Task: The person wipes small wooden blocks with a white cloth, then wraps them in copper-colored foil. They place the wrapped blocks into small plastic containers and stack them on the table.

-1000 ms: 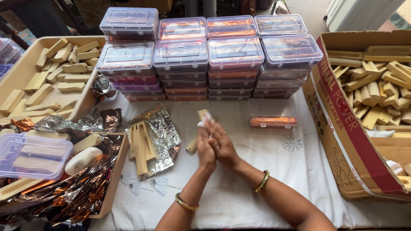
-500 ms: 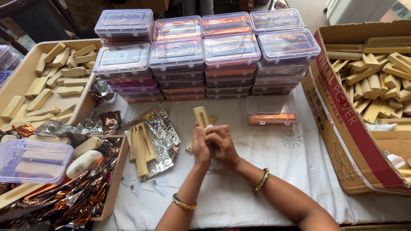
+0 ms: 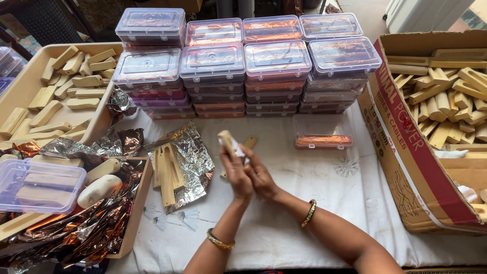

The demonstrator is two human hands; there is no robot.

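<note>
— While both forearms reach in from the bottom edge, where do your hands sit?

— Pressed together over the white cloth (image 3: 314, 203), in the middle of the table. My left hand (image 3: 236, 175) is curled shut on a pale wooden piece (image 3: 227, 141), which sticks up tilted above my fingertips. My right hand (image 3: 259, 175) lies against the left, fingers bent round the same piece lower down; something small and white shows between them, maybe a scrap of cloth, though I can't make it out.

— And the boxes around you?

— Just behind my hands lies another wooden piece (image 3: 248, 143) on the cloth. To my left, a crumpled foil sheet (image 3: 195, 152) carries slotted wooden pieces (image 3: 166, 172). Further left, a tan tray (image 3: 20, 91) holds loose wooden blocks, and a foil-filled box (image 3: 137, 213) bears a clear lidded case (image 3: 38, 185) and rounded pale pieces. At the back stand stacks of clear plastic cases (image 3: 243, 66), orange foil showing inside. One single case (image 3: 323, 134) lies apart, right of my hands. On the right, an open cardboard carton (image 3: 406, 152) is heaped with wooden blocks (image 3: 446, 96).
</note>
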